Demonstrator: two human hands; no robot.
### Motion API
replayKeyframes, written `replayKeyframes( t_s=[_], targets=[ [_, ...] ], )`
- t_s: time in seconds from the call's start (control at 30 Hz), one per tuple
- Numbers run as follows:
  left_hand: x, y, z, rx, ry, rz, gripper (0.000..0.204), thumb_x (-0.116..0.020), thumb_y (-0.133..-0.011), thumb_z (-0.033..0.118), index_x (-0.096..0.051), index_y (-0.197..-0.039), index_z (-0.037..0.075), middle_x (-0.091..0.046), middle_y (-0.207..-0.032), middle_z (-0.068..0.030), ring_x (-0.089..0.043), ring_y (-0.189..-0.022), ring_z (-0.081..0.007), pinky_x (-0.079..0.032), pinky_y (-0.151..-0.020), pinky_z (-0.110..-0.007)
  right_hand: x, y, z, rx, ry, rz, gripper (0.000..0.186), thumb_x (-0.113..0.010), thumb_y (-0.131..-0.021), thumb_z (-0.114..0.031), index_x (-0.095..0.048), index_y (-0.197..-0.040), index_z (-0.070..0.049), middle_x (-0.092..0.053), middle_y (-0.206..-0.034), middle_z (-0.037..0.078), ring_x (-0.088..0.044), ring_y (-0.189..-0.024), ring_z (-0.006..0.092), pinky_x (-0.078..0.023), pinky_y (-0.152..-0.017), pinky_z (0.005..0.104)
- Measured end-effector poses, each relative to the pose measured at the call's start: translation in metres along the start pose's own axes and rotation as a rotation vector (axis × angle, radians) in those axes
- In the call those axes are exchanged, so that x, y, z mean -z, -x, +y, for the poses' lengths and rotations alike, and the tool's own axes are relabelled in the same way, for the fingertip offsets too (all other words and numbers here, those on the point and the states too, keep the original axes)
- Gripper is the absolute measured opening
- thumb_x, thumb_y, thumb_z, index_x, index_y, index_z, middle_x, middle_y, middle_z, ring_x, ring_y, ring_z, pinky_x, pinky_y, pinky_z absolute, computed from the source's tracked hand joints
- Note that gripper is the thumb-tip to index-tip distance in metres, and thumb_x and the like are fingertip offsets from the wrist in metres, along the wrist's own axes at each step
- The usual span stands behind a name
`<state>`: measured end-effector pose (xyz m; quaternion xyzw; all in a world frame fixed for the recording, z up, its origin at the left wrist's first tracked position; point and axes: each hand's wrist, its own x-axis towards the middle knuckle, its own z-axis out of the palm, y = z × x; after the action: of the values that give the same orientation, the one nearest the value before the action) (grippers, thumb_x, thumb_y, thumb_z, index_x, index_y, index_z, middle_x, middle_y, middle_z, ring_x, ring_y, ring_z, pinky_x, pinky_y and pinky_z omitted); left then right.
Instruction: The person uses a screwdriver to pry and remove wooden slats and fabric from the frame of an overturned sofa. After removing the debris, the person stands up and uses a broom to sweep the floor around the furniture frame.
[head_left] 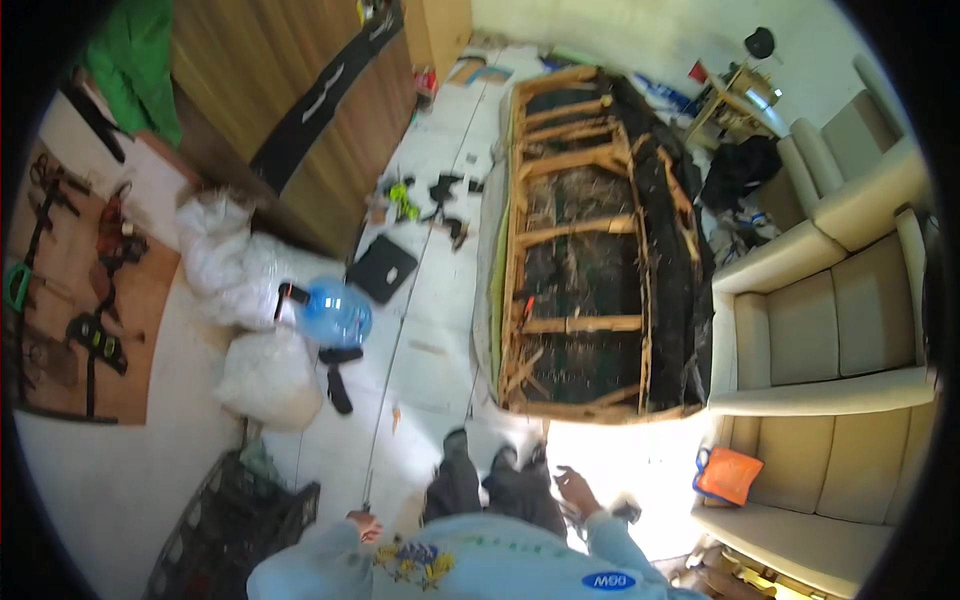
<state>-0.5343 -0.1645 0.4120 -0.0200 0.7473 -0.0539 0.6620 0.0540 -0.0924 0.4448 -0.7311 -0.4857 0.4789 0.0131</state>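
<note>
Below me my left hand (364,527) is closed on a thin metal tool (368,488) pointing forward. My right hand (578,489) hangs beside my dark-trousered leg with fingers loosely apart and nothing visible in it. Just beyond my feet lies a long upholstered piece (574,284) with bare wooden slats, torn dark fabric and splintered wood showing. A small orange-handled object (528,308) rests on its left wooden rail.
White bags (267,375), a blue water jug (338,313) and black scraps (380,267) lie at left. A tool board (140,360) and dark crate (215,535) are nearby. Beige sofas (800,320) line the right, one holding an orange bag (732,475).
</note>
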Motion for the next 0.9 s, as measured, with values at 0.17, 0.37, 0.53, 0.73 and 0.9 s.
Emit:
replayKeyframes(
  t_s=[0.17,0.37,0.53,0.73,0.9],
  targets=[
    [-0.048,-0.003,-0.050,-0.654,-1.241,0.007,0.017,-0.065,-0.089,0.026,-0.063,-0.093,0.009,-0.073,-0.087,-0.0110,-0.069,-0.073,-0.0278,-0.051,-0.060,-0.043,0.007,0.040,0.093,-0.126,0.095,-0.013,0.039,-0.061,-0.093,-0.030,-0.072,-0.117,-0.001,-0.074,-0.108,0.023,-0.071,-0.104,0.0388,-0.055,-0.098,0.0446],
    [-0.063,-0.004,0.028,-0.312,-0.387,0.072,0.020,-0.060,-0.095,0.027,-0.064,-0.099,0.008,-0.075,-0.094,-0.0121,-0.068,-0.070,-0.0212,-0.049,-0.051,-0.040,0.019,0.013,0.154,-0.333,0.048,0.063,0.040,-0.067,-0.091,-0.027,-0.072,-0.121,-0.001,-0.077,-0.103,0.021,-0.075,-0.084,0.0362,-0.061,-0.078,0.0436],
    [-0.017,0.010,0.196,-0.273,0.381,0.234,0.026,-0.061,-0.098,0.028,-0.065,-0.104,0.003,-0.068,-0.084,-0.0127,-0.058,-0.057,-0.0179,-0.041,-0.042,-0.036,0.066,-0.072,0.063,-0.320,-0.218,0.130,0.037,-0.065,-0.099,-0.016,-0.062,-0.134,-0.003,-0.072,-0.085,0.009,-0.070,-0.069,0.0164,-0.055,-0.057,0.0323],
    [0.036,0.124,0.397,-0.591,-0.020,0.065,0.031,-0.068,-0.097,0.036,-0.063,-0.095,0.005,-0.054,-0.064,-0.0027,-0.055,-0.050,-0.0136,-0.043,-0.042,-0.031,0.094,-0.131,-0.132,-0.250,-0.350,0.165,0.041,-0.059,-0.102,-0.020,-0.057,-0.139,-0.001,-0.072,-0.104,0.013,-0.069,-0.077,0.0188,-0.056,-0.064,0.0326],
    [0.081,0.128,0.507,-0.572,0.031,0.084,0.070,-0.044,-0.103,0.067,-0.064,-0.126,0.004,-0.046,-0.061,-0.0006,-0.045,-0.045,-0.0124,-0.036,-0.040,-0.031,0.087,-0.171,-0.236,-0.192,-0.394,0.136,0.044,-0.062,-0.101,-0.022,-0.058,-0.139,-0.001,-0.072,-0.111,0.015,-0.070,-0.082,0.0208,-0.057,-0.071,0.0350]
  ],
)
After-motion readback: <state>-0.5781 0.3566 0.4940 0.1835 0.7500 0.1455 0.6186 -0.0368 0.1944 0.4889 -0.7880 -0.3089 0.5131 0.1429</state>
